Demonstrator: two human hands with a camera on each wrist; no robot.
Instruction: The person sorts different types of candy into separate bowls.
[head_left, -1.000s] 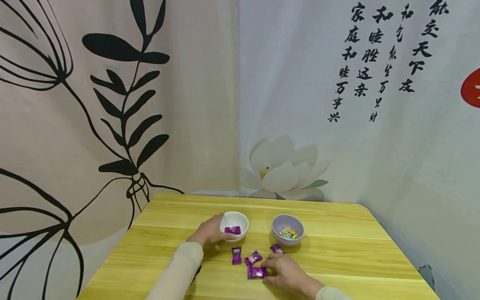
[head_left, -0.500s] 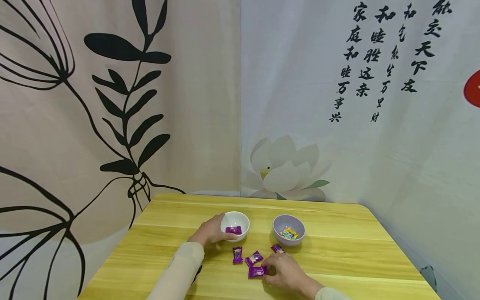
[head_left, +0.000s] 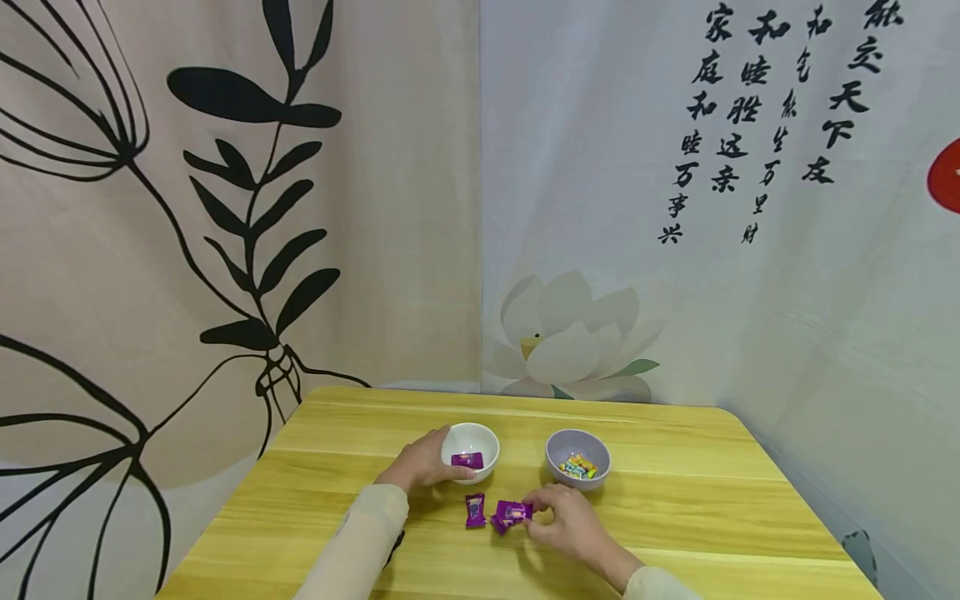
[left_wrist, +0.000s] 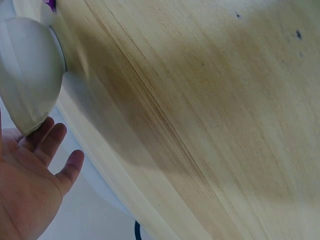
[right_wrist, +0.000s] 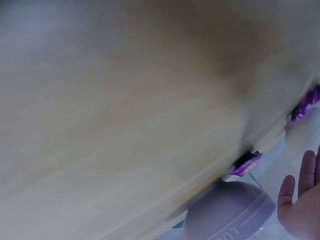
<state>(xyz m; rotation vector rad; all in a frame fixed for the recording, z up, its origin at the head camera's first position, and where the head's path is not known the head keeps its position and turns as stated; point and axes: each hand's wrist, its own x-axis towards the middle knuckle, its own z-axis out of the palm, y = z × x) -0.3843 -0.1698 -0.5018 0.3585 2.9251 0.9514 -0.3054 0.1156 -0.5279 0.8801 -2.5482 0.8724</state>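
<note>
In the head view my left hand holds the white bowl by its left side, thumb in front. A purple-wrapped candy lies inside that bowl. My right hand pinches another purple candy above a similar candy, which it partly covers. To the left, a purple candy lies on the table. The left wrist view shows fingers against the bowl's outside. In the right wrist view a purple candy lies beside the lilac bowl; in the head view my right hand hides it.
The lilac bowl, holding several yellow and blue wrapped candies, stands right of the white one. Both bowls are on a wooden table. A printed cloth backdrop hangs behind the table. A small dark object shows beside my left sleeve.
My right hand has raised the nearest purple candy and moved it slightly away from me, over the neighbouring candy. My left hand and the white bowl have stayed put.
</note>
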